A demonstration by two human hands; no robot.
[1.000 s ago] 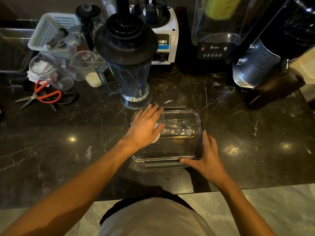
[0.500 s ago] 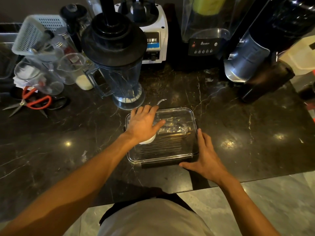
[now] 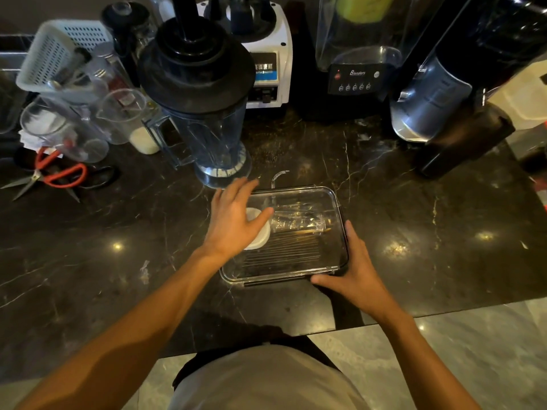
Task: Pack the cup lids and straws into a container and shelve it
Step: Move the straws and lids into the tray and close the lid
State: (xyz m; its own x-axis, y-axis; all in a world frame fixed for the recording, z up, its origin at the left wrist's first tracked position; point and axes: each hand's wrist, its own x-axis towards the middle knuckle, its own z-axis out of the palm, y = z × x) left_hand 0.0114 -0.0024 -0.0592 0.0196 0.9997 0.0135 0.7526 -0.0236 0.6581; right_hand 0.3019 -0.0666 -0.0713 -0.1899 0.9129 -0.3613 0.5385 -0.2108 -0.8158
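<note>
A clear rectangular container (image 3: 334, 202) with a transparent cover lies on the dark marble counter (image 3: 148, 241) near its front edge. Through the cover I see white cup lids (image 3: 262, 235) at the left, wrapped straws (image 3: 296, 223) in the middle and a row of thin straws (image 3: 284, 250) below them. My left hand (image 3: 233, 220) lies over the container's left end with fingers spread and straight. My right hand (image 3: 355, 273) rests against the container's near right corner, fingers along its right side and thumb along the front edge.
A blender jug (image 3: 204, 108) stands just behind the container. Blender bases (image 3: 266, 63) and a dark machine (image 3: 458, 93) line the back. At the left are measuring cups (image 3: 121, 113), a white basket (image 3: 56, 54) and red-handled scissors (image 3: 56, 173). The counter's front edge runs close below the container.
The front latch bar, sticking out a second ago, now lies folded against the container. My left hand has slid a little to the left end, fingers spreading. The camera view shifted slightly.
</note>
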